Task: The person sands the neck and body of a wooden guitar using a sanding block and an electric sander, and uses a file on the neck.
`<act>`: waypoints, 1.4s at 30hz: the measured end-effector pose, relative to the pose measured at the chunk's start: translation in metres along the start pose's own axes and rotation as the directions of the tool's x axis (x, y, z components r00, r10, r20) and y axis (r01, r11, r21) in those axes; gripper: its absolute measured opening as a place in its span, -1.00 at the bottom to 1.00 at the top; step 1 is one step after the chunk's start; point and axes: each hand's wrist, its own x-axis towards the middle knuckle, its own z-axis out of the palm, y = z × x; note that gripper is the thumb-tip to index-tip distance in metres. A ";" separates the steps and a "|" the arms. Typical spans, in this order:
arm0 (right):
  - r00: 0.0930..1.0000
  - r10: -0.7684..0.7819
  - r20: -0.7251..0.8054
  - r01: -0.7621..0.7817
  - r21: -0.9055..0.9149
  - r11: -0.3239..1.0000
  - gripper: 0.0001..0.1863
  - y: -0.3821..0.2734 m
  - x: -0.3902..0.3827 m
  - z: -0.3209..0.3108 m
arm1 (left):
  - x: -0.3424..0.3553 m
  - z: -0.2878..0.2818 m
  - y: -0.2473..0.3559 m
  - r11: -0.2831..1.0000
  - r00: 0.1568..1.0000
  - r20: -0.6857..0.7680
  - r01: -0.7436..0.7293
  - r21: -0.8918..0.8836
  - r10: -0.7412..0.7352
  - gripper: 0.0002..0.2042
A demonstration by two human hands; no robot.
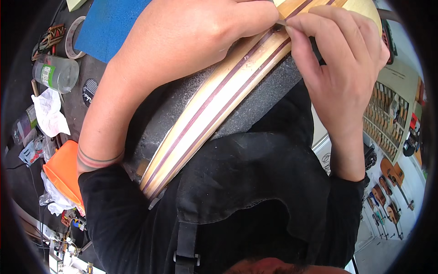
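A long laminated wooden neck [200,109], pale with dark reddish-brown stripes, lies diagonally from the upper right down toward my apron. Fine shavings dot its surface just below my hands. My left hand [196,34] reaches over from the left, closed, its thumb and finger pinching one end of a small thin scraper blade [282,22]. From the right, my right hand [340,50] pinches the blade's other end between thumb and forefinger, the other fingers curled. The blade sits against the neck's upper face; most of it is hidden by my fingers.
Under the neck is a dusty dark surface [255,107]. To the left lie a blue sheet [107,27], a tape roll [73,39], a clear jar [64,74], crumpled white paper [49,112] and an orange pouch [64,171]. Guitars [392,173] hang on the right wall.
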 end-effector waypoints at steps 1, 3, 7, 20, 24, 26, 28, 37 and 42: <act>0.997 0.011 -0.079 -0.013 -0.026 1.000 -0.72 -0.002 0.002 0.008 | -0.001 0.002 0.000 1.000 0.999 -0.037 0.011 -0.025 -0.012 -0.84; 0.987 0.016 -0.161 -0.020 -0.023 1.000 -0.75 -0.004 -0.001 0.014 | -0.002 0.006 0.002 0.993 0.992 -0.121 0.015 -0.113 -0.029 -0.84; 0.987 0.005 -0.160 -0.002 0.021 1.000 -0.76 -0.010 -0.015 0.014 | 0.003 0.003 0.006 0.962 0.982 -0.186 -0.035 -0.271 -0.017 -0.84; 0.973 0.004 -0.232 0.013 0.070 0.997 -0.74 -0.002 -0.027 0.024 | 0.009 0.008 -0.001 0.965 0.944 -0.224 -0.257 -0.045 0.241 -0.83; 0.964 0.021 -0.265 -0.012 0.036 0.999 -0.72 0.002 -0.021 0.020 | 0.007 0.006 -0.007 0.968 0.949 -0.190 -0.248 0.042 0.251 -0.81; 0.970 0.065 -0.236 -0.071 -0.016 0.997 -0.72 -0.004 -0.016 0.016 | 0.011 0.007 -0.007 0.962 0.940 -0.205 -0.260 0.083 0.272 -0.81; 0.973 0.057 -0.222 -0.056 0.010 0.998 -0.72 -0.005 -0.019 0.017 | 0.013 0.006 -0.003 0.957 0.933 -0.215 -0.278 0.076 0.289 -0.80; 0.968 0.080 -0.239 -0.068 0.057 0.996 -0.72 -0.003 -0.027 0.018 | 0.021 0.009 0.003 0.956 0.920 -0.263 -0.275 0.098 0.292 -0.80; 0.964 0.097 -0.249 -0.073 0.102 0.992 -0.75 -0.008 -0.030 0.026 | 0.024 0.004 0.008 0.962 0.942 -0.194 -0.269 0.047 0.273 -0.79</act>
